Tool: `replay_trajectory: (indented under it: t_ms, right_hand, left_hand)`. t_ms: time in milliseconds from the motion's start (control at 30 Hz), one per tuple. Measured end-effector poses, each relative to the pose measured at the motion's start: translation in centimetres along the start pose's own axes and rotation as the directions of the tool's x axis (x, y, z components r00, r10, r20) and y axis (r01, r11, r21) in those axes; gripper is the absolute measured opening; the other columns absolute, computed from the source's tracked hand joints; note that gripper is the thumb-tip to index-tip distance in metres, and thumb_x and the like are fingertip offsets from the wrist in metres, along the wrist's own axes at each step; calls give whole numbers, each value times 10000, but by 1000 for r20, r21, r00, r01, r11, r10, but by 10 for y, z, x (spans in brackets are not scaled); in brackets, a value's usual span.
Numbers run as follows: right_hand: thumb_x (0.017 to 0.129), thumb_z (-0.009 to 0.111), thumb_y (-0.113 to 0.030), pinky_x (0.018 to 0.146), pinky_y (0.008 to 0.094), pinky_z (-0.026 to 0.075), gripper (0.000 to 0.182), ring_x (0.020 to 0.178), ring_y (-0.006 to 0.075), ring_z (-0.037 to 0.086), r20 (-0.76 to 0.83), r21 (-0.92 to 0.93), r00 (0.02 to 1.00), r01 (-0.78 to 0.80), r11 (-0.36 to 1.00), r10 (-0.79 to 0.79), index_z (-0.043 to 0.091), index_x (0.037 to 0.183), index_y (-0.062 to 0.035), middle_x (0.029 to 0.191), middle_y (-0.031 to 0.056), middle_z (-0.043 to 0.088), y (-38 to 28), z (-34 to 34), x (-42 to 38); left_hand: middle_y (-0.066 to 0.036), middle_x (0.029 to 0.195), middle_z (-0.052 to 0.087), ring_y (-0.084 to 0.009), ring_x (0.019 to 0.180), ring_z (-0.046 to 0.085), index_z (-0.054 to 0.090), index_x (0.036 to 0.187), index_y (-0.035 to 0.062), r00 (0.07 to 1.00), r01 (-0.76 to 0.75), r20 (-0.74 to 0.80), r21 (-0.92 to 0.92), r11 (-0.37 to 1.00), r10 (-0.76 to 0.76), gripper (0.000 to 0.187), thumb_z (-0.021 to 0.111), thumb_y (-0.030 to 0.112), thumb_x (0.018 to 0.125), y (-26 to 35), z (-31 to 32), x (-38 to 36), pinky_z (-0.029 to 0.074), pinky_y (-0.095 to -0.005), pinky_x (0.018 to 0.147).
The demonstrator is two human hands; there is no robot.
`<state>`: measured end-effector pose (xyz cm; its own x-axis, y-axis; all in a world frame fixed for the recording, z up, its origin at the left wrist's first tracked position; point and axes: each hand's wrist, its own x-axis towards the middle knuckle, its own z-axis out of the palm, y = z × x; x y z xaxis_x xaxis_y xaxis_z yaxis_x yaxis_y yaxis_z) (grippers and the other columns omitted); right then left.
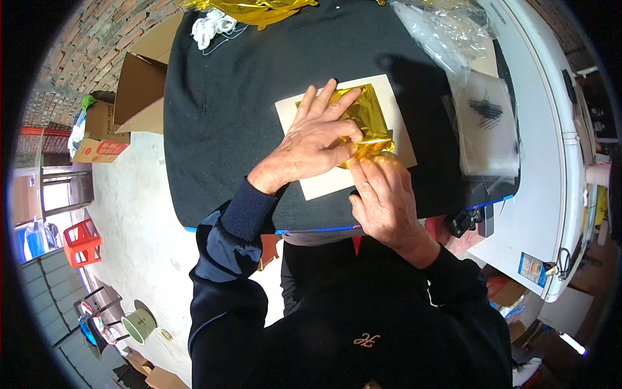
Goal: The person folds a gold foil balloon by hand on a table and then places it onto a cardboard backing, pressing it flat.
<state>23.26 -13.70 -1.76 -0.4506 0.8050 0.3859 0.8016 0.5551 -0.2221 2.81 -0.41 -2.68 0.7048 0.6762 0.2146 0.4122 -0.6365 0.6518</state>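
Note:
A shiny gold foil sheet lies folded on a cream-coloured card, which rests on the black cloth of the table. My left hand presses flat over the foil's left part, its longer fingers spread and its thumb near the lower edge. At the foil's lower right edge, my right hand has its fingertips together on the crinkled foil. The part of the foil beneath my left palm is hidden.
White string and more gold foil lie at the table's far edge. Clear plastic bags are on the right, beside a white surface. Open cardboard boxes, a red stool and a bucket stand at left.

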Motion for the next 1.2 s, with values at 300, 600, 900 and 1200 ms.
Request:
replay_trajectory:
  t_ms: [300,600,900,1200]
  right_hand:
    - [767,833,-145,1101,534,436,686,1255,372,554,-5,32,1000,-5,999,5,656,1393,67,1352,170,596,0,-1,2]
    - [797,824,-169,1116,557,434,616,1314,410,551,-14,-8,999,36,999,-36,667,1332,93,1356,232,626,-2,-4,9]
    - [852,823,-233,1191,580,393,573,1375,404,552,-9,34,1000,21,999,-21,679,1284,115,1361,270,639,3,2,4]
    - [831,849,-181,1218,577,414,604,1372,418,542,0,101,1000,-11,995,11,668,1327,111,1337,256,627,8,1,0]
  left_hand:
    - [-143,1775,323,-471,1675,46,733,1043,201,999,42,-3,-173,984,-43,110,686,237,949,-3,-4,-1,-47,-639,1339]
    - [-173,1753,356,-488,1667,85,724,1059,193,999,-38,-15,-136,990,36,232,791,282,855,-2,-8,-3,-30,-642,1335]
    - [-170,1727,382,-488,1659,118,752,1138,230,999,-52,-17,17,999,52,452,847,341,710,9,-6,-4,-9,-681,1328]
    - [-96,1767,346,-426,1674,105,761,1358,369,996,-65,65,124,990,57,590,786,441,773,7,0,-5,-78,-684,1328]
